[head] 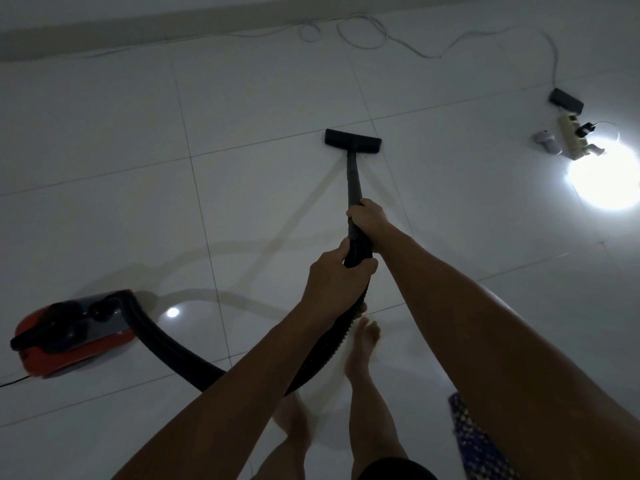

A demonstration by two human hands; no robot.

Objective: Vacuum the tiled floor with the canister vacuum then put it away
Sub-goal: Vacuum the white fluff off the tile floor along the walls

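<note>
Grip: my right hand (pixel 367 216) wraps the wand (pixel 354 181), my left hand (pixel 337 271) the hose (pixel 173 344) cuff | Nozzle (pixel 353 139) flat on tiled floor (pixel 104 133), canister vacuum (pixel 72 330) behind-left | Risk: reaching right could snag the power strip (pixel 573 138) and loose cables (pixel 363 36); hose may tug the canister or trip my feet.

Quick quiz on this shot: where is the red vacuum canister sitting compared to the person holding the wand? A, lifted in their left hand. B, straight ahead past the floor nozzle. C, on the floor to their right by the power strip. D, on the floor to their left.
D: the red canister rests on the tiled floor at the person's left, its hose curving up to the hands.
</note>
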